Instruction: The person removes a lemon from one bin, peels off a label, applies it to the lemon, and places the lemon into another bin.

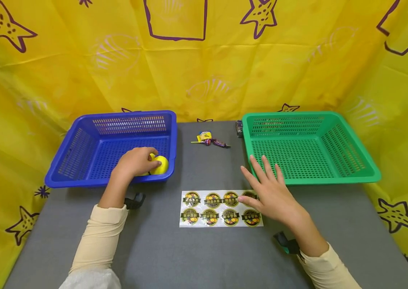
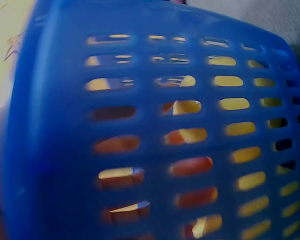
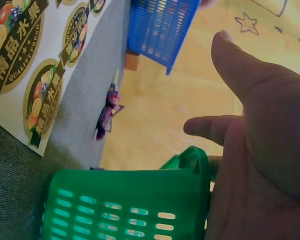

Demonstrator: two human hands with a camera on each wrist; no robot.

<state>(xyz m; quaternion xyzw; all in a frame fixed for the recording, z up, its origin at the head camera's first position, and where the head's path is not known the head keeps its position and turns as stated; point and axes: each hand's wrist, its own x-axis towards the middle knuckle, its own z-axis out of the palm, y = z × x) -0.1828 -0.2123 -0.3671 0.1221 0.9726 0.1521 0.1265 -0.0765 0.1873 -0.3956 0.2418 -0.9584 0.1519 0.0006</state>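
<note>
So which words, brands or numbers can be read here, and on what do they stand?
"精品水果": on the round stickers of the sticker sheet, right wrist view.
Small line under it: too blurred.
Candy wrappers: too small.
Blue basket, green basket: no text.

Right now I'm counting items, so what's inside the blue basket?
In the blue basket the left hand grips a yellow ball near the front right corner. The hand covers part of the ball and the floor under it; nothing else shows.

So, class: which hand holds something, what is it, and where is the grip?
The left hand grips the yellow ball from its left side, inside the blue basket. The right hand holds nothing.
</note>
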